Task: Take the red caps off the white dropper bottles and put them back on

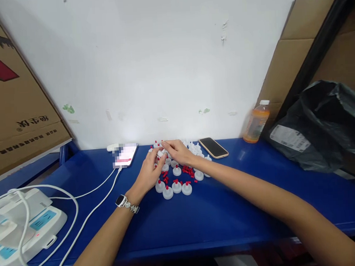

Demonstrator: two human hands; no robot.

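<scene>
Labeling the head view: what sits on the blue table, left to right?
Power strip → lit phone on a white cable → left hand → white caps with red plugs → dark phone → orange drink bottle → black plastic bag. The right hand overlaps the caps, so it is left out.

Glossy blue bench [218,222] w/ small white plastic caps [176,187], tiny red plugs [188,170], black phone [213,147], orange-drink bottle [256,122], white power strip [27,224].
</scene>
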